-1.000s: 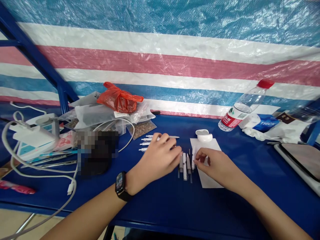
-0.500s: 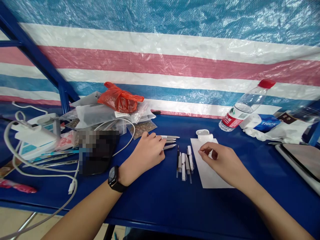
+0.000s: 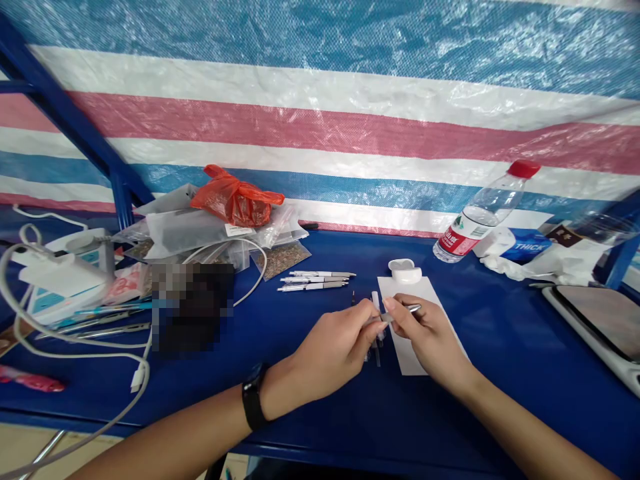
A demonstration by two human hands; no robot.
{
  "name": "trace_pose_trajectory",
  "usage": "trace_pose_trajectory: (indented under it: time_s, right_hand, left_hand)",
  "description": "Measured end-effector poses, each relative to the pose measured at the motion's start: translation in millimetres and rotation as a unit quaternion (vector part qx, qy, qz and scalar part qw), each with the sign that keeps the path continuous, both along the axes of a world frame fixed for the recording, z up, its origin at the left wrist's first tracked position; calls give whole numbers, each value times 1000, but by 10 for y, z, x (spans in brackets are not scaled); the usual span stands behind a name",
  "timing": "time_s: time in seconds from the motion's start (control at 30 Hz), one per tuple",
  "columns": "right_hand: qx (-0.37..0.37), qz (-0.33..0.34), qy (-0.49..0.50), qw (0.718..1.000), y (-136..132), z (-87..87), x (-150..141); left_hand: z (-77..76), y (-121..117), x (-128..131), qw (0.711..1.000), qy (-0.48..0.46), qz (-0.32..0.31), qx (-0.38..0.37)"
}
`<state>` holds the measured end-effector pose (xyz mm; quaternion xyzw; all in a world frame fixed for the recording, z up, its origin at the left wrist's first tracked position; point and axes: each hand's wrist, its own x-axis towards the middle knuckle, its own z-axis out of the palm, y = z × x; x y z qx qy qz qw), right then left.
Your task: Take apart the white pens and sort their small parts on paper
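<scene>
A pen (image 3: 414, 308) is pinched between my two hands over the white paper's left edge. My left hand (image 3: 340, 343) closes its fingertips on the pen's left end. On the other side, my right hand (image 3: 433, 340) grips the pen, its silvery end poking out past the fingers. Beneath and behind the left fingers lie several pen parts (image 3: 379, 350), mostly hidden. Beyond the left hand, a few white-and-grey pens (image 3: 315, 280) lie side by side. The sheet of white paper (image 3: 415, 360) is partly under my right hand, and an open white earbud case (image 3: 406, 271) stands at its far end.
A water bottle (image 3: 463, 230) with a red cap and a tissue pack (image 3: 525, 245) stand at the back right. Farther right lies a grey-edged device (image 3: 600, 327). On the left are a red plastic bag (image 3: 235, 199), clear bags, a looping white cable (image 3: 145, 380) and more pens (image 3: 107, 331).
My left hand has moved right from the row of pens and meets my right hand. One pen has left that row and is now held between both hands.
</scene>
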<state>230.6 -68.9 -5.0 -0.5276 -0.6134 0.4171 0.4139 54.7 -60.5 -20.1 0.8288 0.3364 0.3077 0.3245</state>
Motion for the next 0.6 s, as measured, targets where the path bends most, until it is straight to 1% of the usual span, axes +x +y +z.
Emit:
trace_pose_trajectory:
  time_s: [0.03, 0.1, 0.13, 0.17, 0.2, 0.23, 0.27, 0.3, 0.33, 0.37, 0.4, 0.43, 0.47, 0.5, 0.53, 0.57, 0.6]
  right_hand:
    - [2, 12, -9, 1000, -5, 25, 17]
    - [-1, 47, -23, 999, -8, 80, 76]
    - [-3, 71, -34, 997, -6, 105, 115]
    - [-4, 98, -49, 994, -1, 126, 157]
    - [-3, 124, -68, 990, 5, 142, 200]
    - [2, 144, -91, 985, 12, 153, 240]
    - [10, 157, -116, 981, 19, 157, 274]
    - [21, 159, -138, 977, 25, 156, 298]
    - [30, 153, -155, 976, 30, 151, 310]
    - [36, 141, -162, 976, 34, 142, 309]
    - [38, 124, -159, 979, 36, 131, 297]
    - [37, 107, -146, 983, 38, 119, 275]
    - [32, 93, -126, 987, 39, 105, 248]
    - [28, 83, -105, 991, 40, 91, 220]
    - [26, 76, -87, 993, 42, 76, 194]
    - [26, 74, -75, 994, 45, 61, 174]
    - [28, 77, -69, 994, 49, 46, 161]
  left_hand:
    - [24, -8, -4, 996, -37, -23, -77]
    - [74, -18, -16, 973, -90, -69, -200]
    - [89, -24, -19, 961, -103, -89, -242]
    - [95, -32, -18, 951, -108, -105, -270]
    - [89, -42, -12, 948, -107, -112, -278]
    - [72, -54, -2, 953, -99, -108, -264]
    - [47, -66, 10, 967, -84, -91, -222]
    - [15, -77, 23, 984, -62, -63, -155]
    - [-18, -84, 34, 997, -34, -27, -68]
    - [-51, -88, 42, 1000, -4, 10, 28]
    - [-81, -85, 46, 991, 27, 43, 121]
    - [-104, -78, 44, 976, 54, 70, 200]
    - [-120, -65, 37, 960, 75, 88, 256]
    - [-128, -49, 26, 949, 89, 94, 288]
    - [-127, -30, 12, 947, 93, 90, 295]
    - [-115, -11, -5, 954, 88, 74, 277]
    - [-94, 8, -23, 967, 77, 50, 239]
